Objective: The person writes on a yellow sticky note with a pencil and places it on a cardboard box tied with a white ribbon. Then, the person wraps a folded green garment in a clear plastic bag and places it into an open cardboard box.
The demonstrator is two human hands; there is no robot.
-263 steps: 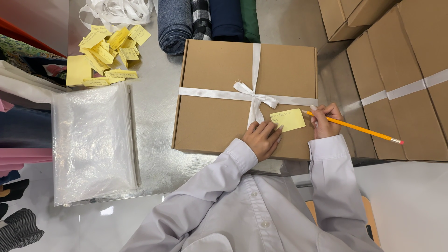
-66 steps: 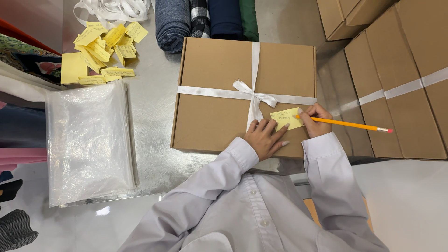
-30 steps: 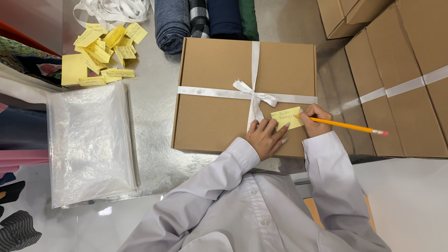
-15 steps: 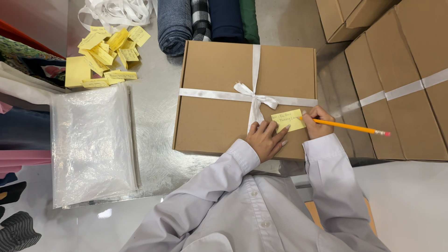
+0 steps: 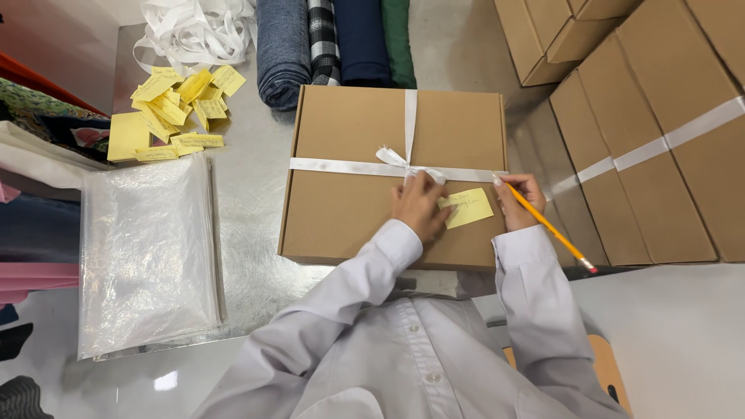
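A brown cardboard box (image 5: 372,171) lies shut on the shiny worktop (image 5: 248,233), near the person. A white ribbon (image 5: 407,163) is already tied around it both ways, with a bow in the middle. A small yellow note (image 5: 468,207) lies on the lid, on the near right part, just below the ribbon.

The left hand (image 5: 419,206) lies flat, its fingers pressing the left edge of the note. Its grip is open and holds nothing. The right hand (image 5: 520,200) has its grip closed tight around a yellow pencil (image 5: 547,226). The pencil tip is at the note's far right corner. Faint writing already shows on the note, but I cannot tell if it is finished.

Far to the left is a heap of more yellow notes (image 5: 174,109) and loose ribbon (image 5: 194,31). A stack of clear bags (image 5: 147,256) lies left of the box. On the right lie more ribboned boxes (image 5: 652,171).
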